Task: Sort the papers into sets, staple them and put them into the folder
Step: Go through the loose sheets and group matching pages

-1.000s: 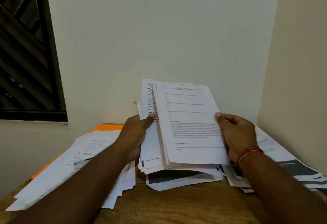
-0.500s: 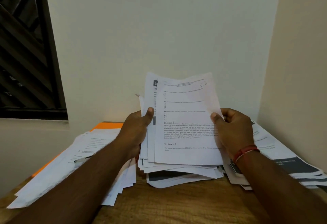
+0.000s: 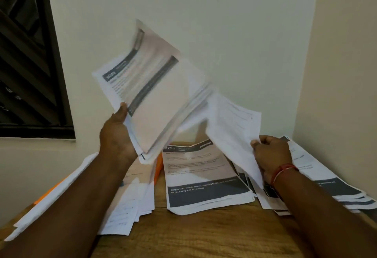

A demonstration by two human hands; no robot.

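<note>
Held thick, motion-blurred stack of white printed papers with dark header bars (image 3: 155, 94) in left hand (image 3: 117, 135), thumb clamped on its lower edge, raised and tilted over brown wooden table (image 3: 204, 235). Pinched thin white printed sheet (image 3: 232, 131) in right hand (image 3: 271, 153), low, beside right-hand pile of dark-banded white pages (image 3: 326, 178). Noted flat orange folder (image 3: 48, 194) under left-hand heap of white sheets (image 3: 126, 206), mostly hidden; white page with dark bottom band (image 3: 204, 176) flat between forearms.

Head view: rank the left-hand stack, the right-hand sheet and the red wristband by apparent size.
1. Left-hand stack, largest, though possibly nearer the camera.
2. Right-hand sheet, seen partly edge-on.
3. Red wristband, smallest.
</note>
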